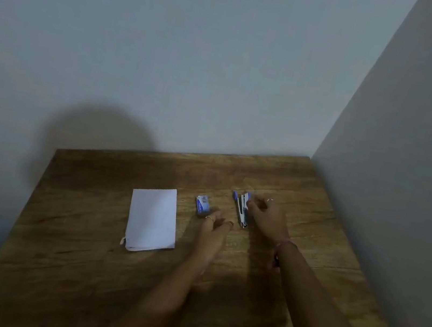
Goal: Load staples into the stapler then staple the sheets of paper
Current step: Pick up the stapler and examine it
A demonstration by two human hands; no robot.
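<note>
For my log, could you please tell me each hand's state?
Left hand: open, holding nothing, beside the staple box.
Right hand: at the stapler; grip unclear.

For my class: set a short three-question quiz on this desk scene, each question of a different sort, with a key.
1. True or false: the sheets of paper lie left of the staple box.
2. Which hand is at the stapler? A) left hand B) right hand
3. Fill in: everything rests on a wooden ____.

Key: 1 true; 2 B; 3 table.
</note>
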